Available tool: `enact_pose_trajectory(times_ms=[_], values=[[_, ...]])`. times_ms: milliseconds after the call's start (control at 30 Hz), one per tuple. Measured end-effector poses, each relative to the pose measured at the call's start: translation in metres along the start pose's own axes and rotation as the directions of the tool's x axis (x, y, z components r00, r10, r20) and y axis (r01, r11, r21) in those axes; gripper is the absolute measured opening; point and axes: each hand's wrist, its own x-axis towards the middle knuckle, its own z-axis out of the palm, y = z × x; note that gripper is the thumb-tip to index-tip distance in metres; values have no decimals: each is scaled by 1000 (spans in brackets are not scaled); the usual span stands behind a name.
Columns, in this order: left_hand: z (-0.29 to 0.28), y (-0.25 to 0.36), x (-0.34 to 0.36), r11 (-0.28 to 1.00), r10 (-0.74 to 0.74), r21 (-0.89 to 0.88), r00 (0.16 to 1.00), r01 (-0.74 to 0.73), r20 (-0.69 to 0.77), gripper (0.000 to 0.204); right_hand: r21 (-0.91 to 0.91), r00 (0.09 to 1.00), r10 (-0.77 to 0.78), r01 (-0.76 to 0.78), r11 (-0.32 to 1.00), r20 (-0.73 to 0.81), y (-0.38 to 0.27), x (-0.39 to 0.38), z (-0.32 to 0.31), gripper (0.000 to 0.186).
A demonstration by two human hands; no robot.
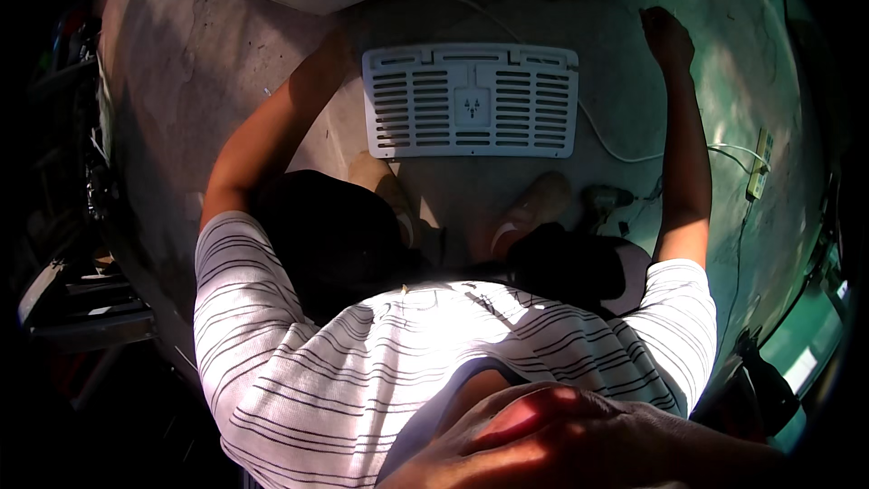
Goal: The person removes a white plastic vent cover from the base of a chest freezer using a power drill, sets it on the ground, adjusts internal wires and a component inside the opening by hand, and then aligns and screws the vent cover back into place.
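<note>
We see a white slotted panel (471,80) on the concrete floor (172,100), between our two hands and in front of our feet. Our left hand (338,47) is just beside the panel's far left corner, sunk in shadow; we cannot tell whether its fingers are spread or pressed together, nor whether they touch the panel. Our right hand (668,39) is well apart from the panel, off to its right and about level with its far edge. Its fingers look drawn in, but we cannot tell whether they pinch anything. A white cord (625,159) curves from the panel's right side toward a power strip (759,166) farther right. A dark power drill (605,203) lies nearer us than the panel's near right corner.
</note>
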Motion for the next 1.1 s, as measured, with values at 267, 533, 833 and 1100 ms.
enact_pose_trajectory(times_ms=[267,533,833,1100], values=[[2,61,-23,991,-5,130,991,22,-130,20,10,999,26,-26,1000,32,3,-4,-3,38],[-12,65,3,954,-243,-196,968,227,-61,24,12,999,-35,35,999,7,-3,1,4,37],[-5,56,26,910,-242,-357,969,210,-46,20,35,999,7,-9,999,46,2,-6,5,36],[-7,-11,32,920,-389,-76,920,384,-58,12,-2,998,36,-36,999,55,-3,-9,-3,37]])
